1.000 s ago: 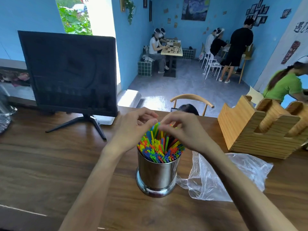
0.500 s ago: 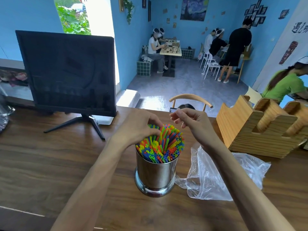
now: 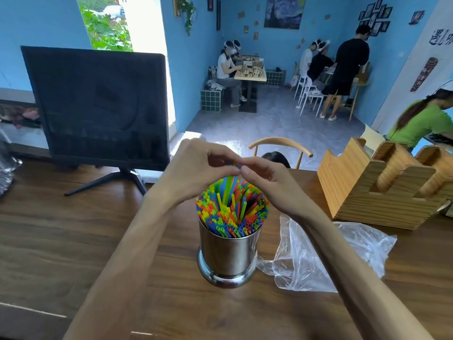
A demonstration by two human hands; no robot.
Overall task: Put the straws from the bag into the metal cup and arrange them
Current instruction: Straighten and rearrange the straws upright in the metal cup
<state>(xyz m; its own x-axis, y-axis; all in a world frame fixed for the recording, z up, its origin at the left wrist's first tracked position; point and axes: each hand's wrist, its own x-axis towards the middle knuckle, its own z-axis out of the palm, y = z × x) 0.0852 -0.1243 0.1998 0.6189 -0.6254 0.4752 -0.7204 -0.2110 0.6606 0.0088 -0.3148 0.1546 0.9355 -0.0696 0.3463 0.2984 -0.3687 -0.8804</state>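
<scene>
Straws (image 3: 231, 212) were packed upright in the metal cup (image 3: 229, 256) on the tabletop (image 3: 73, 236), plastic bag (image 3: 326, 256) apparently empty; left hand (image 3: 196, 173) and right hand (image 3: 267, 182) together, seemingly pinching raised tips, only arranging left.

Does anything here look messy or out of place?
A few straws stick up above the rest in the metal cup, where both hands meet. The emptied plastic bag lies crumpled on the table beside the cup.
</scene>
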